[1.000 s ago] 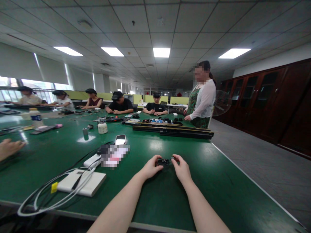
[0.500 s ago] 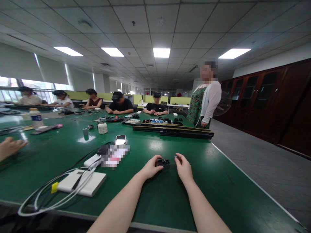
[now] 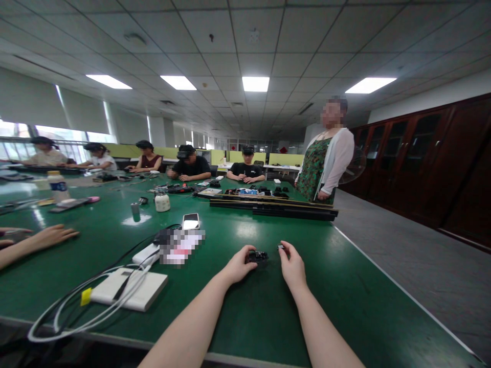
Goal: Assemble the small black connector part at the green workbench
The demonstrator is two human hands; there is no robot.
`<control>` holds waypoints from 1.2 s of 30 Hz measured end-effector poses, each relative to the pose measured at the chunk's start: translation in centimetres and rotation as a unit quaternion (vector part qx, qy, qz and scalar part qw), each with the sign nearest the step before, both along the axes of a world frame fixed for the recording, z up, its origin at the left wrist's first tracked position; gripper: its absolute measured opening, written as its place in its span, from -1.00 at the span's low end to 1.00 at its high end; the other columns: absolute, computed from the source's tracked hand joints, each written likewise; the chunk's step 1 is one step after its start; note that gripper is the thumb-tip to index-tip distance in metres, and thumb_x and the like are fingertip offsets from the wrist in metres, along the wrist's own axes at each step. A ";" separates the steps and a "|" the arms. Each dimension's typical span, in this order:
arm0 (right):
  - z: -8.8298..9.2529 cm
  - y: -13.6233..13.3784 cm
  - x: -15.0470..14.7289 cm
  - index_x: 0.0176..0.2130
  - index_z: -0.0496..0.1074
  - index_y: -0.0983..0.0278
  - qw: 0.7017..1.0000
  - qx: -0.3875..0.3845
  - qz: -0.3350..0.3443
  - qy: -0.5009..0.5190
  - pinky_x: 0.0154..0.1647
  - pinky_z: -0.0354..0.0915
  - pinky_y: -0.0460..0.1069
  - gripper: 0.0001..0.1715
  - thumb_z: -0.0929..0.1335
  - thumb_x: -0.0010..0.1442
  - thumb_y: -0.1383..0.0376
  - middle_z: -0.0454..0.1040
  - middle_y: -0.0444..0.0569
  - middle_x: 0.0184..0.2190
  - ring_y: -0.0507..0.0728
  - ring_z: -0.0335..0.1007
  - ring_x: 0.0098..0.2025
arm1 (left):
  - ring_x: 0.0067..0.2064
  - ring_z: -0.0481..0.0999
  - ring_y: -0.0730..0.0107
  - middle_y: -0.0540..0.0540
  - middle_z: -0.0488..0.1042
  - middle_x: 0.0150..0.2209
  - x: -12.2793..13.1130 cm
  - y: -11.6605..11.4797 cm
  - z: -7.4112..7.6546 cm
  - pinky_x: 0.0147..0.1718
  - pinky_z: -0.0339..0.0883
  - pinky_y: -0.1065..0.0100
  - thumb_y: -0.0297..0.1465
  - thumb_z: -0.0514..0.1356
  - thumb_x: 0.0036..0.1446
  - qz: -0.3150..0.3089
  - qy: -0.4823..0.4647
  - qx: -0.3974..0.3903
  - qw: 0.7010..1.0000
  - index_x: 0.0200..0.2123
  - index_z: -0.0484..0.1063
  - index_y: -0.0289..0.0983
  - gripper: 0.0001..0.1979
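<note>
My left hand (image 3: 242, 263) is closed at the fingertips around a small black part (image 3: 260, 256) with an uneven outline, low over the green table (image 3: 245, 317). Its exact kind is too small to tell. To the right, my right hand (image 3: 292, 263) pinches a tiny dark piece with a light face (image 3: 281, 247) between thumb and fingers. A short gap separates the two pieces. Both forearms reach in from the bottom of the view.
Left of my arms lie a white box (image 3: 134, 291) with looped white cables, and a phone (image 3: 191, 221). Long black bars (image 3: 276, 207) cross the table ahead. A co-worker's hand (image 3: 57, 235) rests at far left. Someone stands right of the table (image 3: 326, 158); others sit beyond.
My right hand has shifted slightly right, widening the gap to my left hand, which stays in place. At far left, a co-worker's hand has reached further in. The standing person has moved slightly right.
</note>
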State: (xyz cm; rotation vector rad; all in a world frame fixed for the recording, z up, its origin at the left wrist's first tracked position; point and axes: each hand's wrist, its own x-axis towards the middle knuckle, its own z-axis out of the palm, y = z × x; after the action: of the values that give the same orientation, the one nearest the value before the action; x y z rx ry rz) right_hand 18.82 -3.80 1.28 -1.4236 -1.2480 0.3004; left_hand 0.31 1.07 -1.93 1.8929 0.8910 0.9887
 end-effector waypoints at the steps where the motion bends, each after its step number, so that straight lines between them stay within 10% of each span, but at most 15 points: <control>1: 0.0 0.0 0.0 -0.14 0.42 0.32 1.000 0.003 0.001 0.000 -0.08 0.29 0.10 -0.53 0.23 0.04 0.11 0.50 0.10 -0.19 0.20 0.41 -0.17 | -0.25 0.44 0.33 -0.07 0.43 -0.23 0.0 -0.1 0.1 -0.22 0.28 0.32 -0.56 0.20 -0.08 0.002 0.001 0.000 1.000 -0.06 0.24 -0.27 -0.55; 36: 0.0 0.0 0.5 -0.24 0.45 0.23 0.998 0.007 0.032 -0.059 -0.12 0.32 0.10 -0.68 0.29 0.00 0.17 0.51 0.01 -0.26 0.19 0.42 -0.21 | -0.30 0.43 0.39 0.03 0.41 -0.34 0.0 -0.8 1.3 -0.25 0.27 0.38 -0.65 0.16 -0.13 0.006 -0.021 -0.025 0.999 -0.10 0.26 -0.24 -0.53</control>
State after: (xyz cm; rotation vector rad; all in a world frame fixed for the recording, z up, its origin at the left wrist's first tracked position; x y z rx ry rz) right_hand 19.34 -3.85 1.30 -1.4073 -1.3904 0.2526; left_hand 0.31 0.25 -0.66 1.8197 0.8959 1.0018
